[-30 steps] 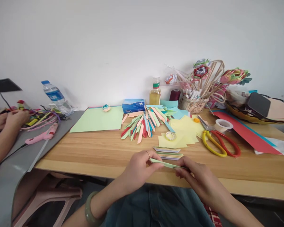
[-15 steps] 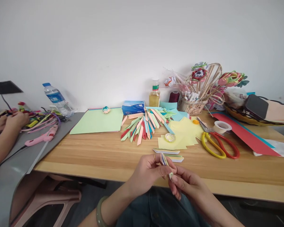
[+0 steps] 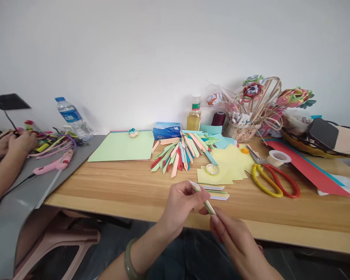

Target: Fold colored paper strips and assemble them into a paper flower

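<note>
Both hands pinch one narrow folded paper strip [image 3: 209, 207] above the table's front edge. My left hand [image 3: 179, 206] is closed on its upper part, thumb on top. The lower end sits between the thumb and fingers of my right hand [image 3: 231, 233]. Just beyond lie folded paper stacks [image 3: 217, 194] with layered yellow, green and white edges. Yellow paper sheets [image 3: 229, 161] spread behind them, a roll of tape [image 3: 212, 169] on top. Left of those fans a pile of folded paper pieces [image 3: 176, 157] in green, peach, red and blue.
Scissors [image 3: 275, 181] with yellow and red handles lie right, near a white tape roll [image 3: 279, 158]. Light green paper [image 3: 121, 147] is at left. Behind stand an oil bottle [image 3: 194, 116] and a basket [image 3: 239, 130] with paper flowers. Another person's hands [image 3: 20, 144] work far left, near a pink glue gun [image 3: 55, 163].
The paper strip has turned so its long side shows more. My right hand has shifted slightly down and right along it. The view has swung a little left.
</note>
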